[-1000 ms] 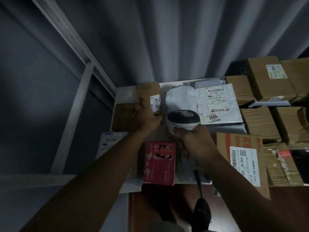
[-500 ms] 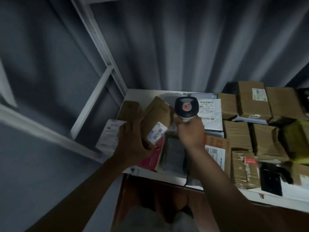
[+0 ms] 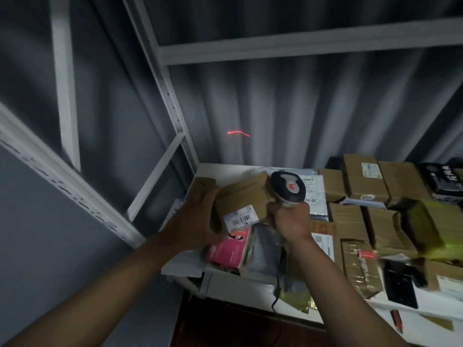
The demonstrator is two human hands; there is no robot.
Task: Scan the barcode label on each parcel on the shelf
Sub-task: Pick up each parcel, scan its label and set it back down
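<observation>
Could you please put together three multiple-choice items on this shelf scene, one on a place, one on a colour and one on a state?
1. Where does the scanner's light line fall?
A. On the corrugated wall behind the shelf
B. On the barcode label
C. On the pink box

2. What colour is that light line?
A. Green
B. Red
C. Blue

3. How is the small cardboard parcel held?
A. Lying flat on the shelf
B. Gripped in the left hand, lifted above the shelf
C. Balanced on the scanner

Answers:
1. A: the line sits on the wall, above the barcode label.
2. B: it glows red.
3. B: the left hand grips it beside the scanner, which the right hand holds.
</observation>
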